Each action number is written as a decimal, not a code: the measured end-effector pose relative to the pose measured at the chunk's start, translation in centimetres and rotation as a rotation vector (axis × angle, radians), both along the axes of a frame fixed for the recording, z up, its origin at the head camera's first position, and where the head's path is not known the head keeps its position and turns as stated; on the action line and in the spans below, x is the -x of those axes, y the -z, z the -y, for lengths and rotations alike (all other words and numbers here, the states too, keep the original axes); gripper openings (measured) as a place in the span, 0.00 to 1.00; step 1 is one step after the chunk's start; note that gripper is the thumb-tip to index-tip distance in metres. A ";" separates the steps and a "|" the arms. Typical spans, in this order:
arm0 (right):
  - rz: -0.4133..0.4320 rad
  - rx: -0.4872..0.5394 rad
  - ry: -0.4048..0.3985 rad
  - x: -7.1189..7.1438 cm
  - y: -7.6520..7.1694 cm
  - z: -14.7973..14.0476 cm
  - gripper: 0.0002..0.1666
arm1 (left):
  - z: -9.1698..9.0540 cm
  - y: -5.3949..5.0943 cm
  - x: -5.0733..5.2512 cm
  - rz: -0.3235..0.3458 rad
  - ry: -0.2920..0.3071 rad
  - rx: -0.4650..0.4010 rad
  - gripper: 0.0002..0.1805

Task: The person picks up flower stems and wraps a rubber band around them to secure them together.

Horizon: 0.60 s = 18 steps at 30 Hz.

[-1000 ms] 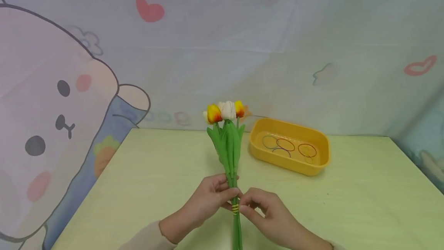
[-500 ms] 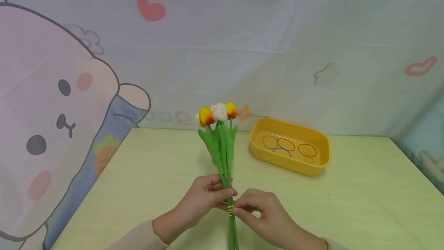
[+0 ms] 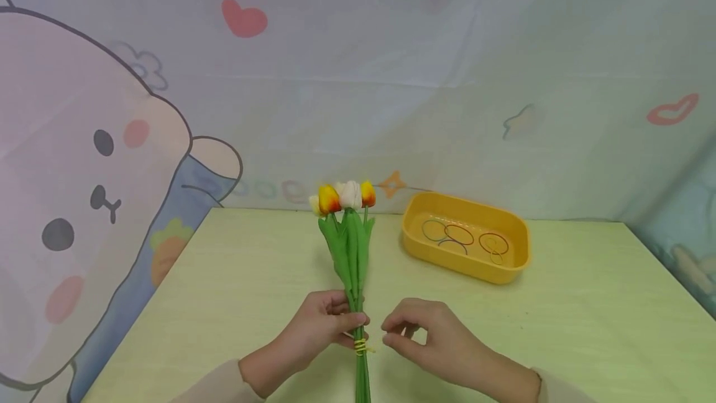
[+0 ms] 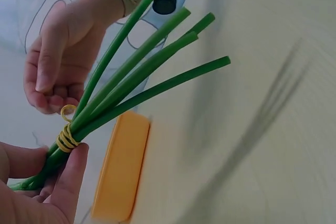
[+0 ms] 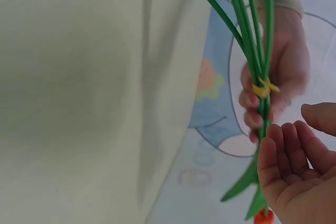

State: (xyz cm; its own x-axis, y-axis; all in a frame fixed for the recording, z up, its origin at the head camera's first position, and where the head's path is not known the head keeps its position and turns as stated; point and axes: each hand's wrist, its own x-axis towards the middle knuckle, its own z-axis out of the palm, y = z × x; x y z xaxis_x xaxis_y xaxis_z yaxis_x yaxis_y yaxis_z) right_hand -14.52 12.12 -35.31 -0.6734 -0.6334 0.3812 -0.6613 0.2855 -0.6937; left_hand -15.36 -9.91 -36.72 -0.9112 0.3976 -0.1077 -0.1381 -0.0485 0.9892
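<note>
A bunch of artificial tulips point(image 3: 351, 247), with white and yellow-red blooms, stands nearly upright in my left hand point(image 3: 319, 326). Thumb and fingers grip the stems below the leaves. Just under that grip a yellow rubber band point(image 3: 360, 347) is wound round the stems several times. One small loop of the band point(image 4: 68, 112) sticks out in the left wrist view, where the cut stem ends point(image 4: 184, 14) fan apart. My right hand point(image 3: 439, 336) is to the right of the band, apart from it. Its fingers are loosely curved, with nothing seen between them.
A yellow plastic tray point(image 3: 455, 261) sits at the back right of the pale table point(image 3: 587, 303). Inside it lie several coloured rubber bands point(image 3: 460, 234). Behind the table hangs a cartoon-printed cloth point(image 3: 358, 48).
My right hand has let go of the yellow rubber band and drawn a little to the right. My left hand has shifted left and slightly down in view with the tulips.
</note>
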 end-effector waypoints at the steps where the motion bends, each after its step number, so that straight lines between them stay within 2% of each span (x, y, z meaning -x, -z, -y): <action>1: -0.005 -0.006 0.016 0.1 -0.2 -0.2 0.02 | 0.1 0.2 0.0 0.001 0.001 0.008 0.10; 3: 0.001 -0.015 0.056 0.3 -0.6 -0.8 0.02 | 0.2 0.5 0.1 0.012 0.009 0.021 0.10; 7: -0.045 -0.016 0.150 0.8 -1.4 -2.0 0.04 | 0.4 1.2 0.3 0.037 0.033 0.049 0.10; 13: -0.203 -0.050 0.326 1.8 -1.7 -4.1 0.07 | 0.6 2.5 0.6 0.060 0.050 0.070 0.13; 18: -0.340 -0.057 0.409 3.5 -0.9 -6.0 0.09 | 0.8 3.3 0.8 0.077 0.045 0.061 0.14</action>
